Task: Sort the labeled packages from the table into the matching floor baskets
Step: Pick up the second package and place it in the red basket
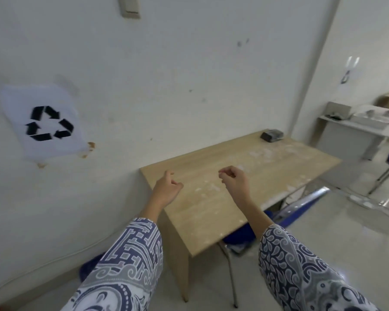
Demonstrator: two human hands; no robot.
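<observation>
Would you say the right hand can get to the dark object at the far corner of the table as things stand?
Probably yes, with a stretch. The right hand hangs empty above the wooden table, and only bare tabletop shows between it and the dark object by the wall. It lies well beyond the hand.

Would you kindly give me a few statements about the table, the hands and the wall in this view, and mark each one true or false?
1. Both hands, the left hand and the right hand, hold nothing. True.
2. The wooden table is piled with packages. False: only one small dark object sits on it, at the far corner by the wall.
3. A sheet with a recycling symbol hangs on the wall left of the table. True.
4. The left hand presses flat on the tabletop. False: its fingers are loosely curled, and contact cannot be told.
5. The sleeves are plain white. False: both sleeves are blue-and-white patterned.
</observation>
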